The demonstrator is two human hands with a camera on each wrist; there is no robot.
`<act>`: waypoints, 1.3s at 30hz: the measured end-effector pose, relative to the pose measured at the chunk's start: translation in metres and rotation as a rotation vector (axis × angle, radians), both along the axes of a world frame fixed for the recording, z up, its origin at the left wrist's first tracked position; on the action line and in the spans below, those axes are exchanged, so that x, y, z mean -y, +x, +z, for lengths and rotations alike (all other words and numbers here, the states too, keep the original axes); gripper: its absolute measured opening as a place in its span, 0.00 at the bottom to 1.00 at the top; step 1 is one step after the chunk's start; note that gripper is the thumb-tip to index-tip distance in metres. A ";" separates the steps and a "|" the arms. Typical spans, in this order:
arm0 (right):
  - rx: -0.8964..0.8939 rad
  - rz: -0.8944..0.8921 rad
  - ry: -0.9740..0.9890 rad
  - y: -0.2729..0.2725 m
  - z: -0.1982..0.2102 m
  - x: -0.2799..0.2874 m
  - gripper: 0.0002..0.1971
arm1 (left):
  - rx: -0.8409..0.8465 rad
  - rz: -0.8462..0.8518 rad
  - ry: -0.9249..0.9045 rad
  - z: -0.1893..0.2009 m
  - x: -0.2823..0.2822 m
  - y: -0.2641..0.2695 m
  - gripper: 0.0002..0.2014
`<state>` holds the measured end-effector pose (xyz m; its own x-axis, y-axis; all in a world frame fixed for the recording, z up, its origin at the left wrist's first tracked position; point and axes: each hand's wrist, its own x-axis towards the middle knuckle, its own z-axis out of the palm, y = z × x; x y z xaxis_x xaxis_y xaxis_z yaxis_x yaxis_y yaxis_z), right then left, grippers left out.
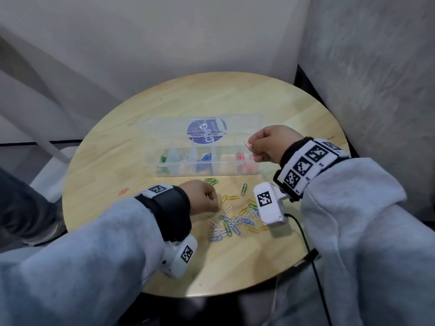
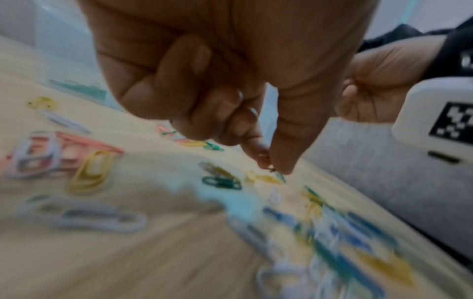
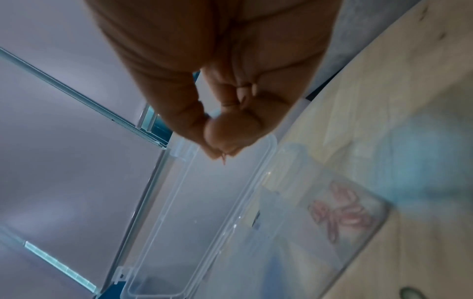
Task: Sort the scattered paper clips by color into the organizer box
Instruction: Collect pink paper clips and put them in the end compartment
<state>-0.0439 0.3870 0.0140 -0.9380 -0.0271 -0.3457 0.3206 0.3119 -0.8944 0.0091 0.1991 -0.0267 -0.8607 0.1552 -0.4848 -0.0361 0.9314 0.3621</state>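
A clear organizer box (image 1: 207, 174) stands mid-table with its lid (image 1: 164, 124) folded back; green, white, blue and red clips lie in separate compartments. My right hand (image 1: 253, 147) hovers over the right end and pinches a red paper clip (image 1: 247, 145) above the red compartment (image 1: 244, 166). The right wrist view shows the same pinch (image 3: 222, 154) over the red clips (image 3: 343, 210). My left hand (image 1: 213, 200) is low over the scattered clips (image 1: 237, 220). There thumb and forefinger (image 2: 272, 168) pinch a small clip with a green tip (image 2: 280, 177) showing.
A lone red clip (image 1: 123, 191) lies at the table's left. Two green clips (image 1: 211, 181) sit just in front of the box. The round wooden table (image 1: 235, 267) has its edge close to my body. A black cable (image 1: 306, 241) runs off the table's right edge.
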 end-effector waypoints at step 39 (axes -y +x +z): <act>0.002 0.643 1.000 0.037 -0.042 0.019 0.15 | -0.059 0.045 -0.103 0.001 0.003 -0.012 0.05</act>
<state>-0.0064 0.3681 -0.0276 -0.8506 -0.2098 -0.4821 -0.1487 0.9755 -0.1621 -0.0025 0.1956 -0.0258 -0.8934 0.0675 -0.4442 -0.0600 0.9619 0.2669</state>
